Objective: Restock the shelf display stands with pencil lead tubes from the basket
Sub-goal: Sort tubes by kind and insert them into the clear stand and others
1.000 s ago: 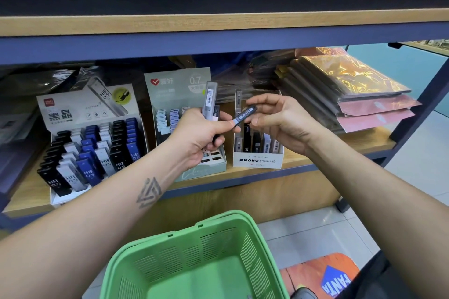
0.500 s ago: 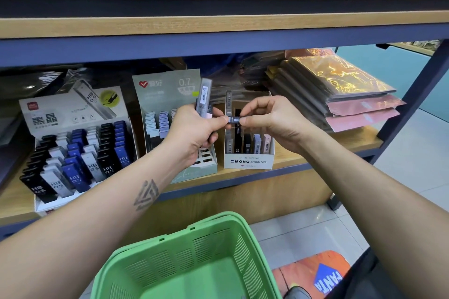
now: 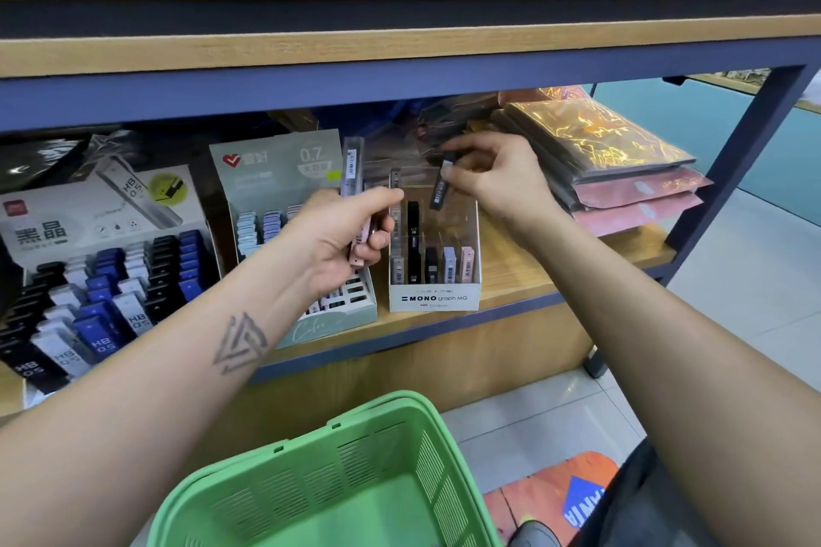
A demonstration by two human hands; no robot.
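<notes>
My left hand grips a few slim lead tubes; a grey one sticks up above my thumb and pinkish ones show below my fingers. My right hand pinches one dark lead tube, tilted, above the clear-walled white MONO graph MG stand. Several upright tubes stand in that stand's slots. The green basket sits low in front of me; the part of its inside that shows holds nothing.
A teal 0.7 lead stand is behind my left hand, and a white stand with black, blue and grey HB 0.5 tubes is at the left. Stacked glossy packets lie right. An upper shelf board overhangs.
My right hand has drawn the dark tube away from my left hand, up and to the right, over the MONO stand. The view has shifted slightly.
</notes>
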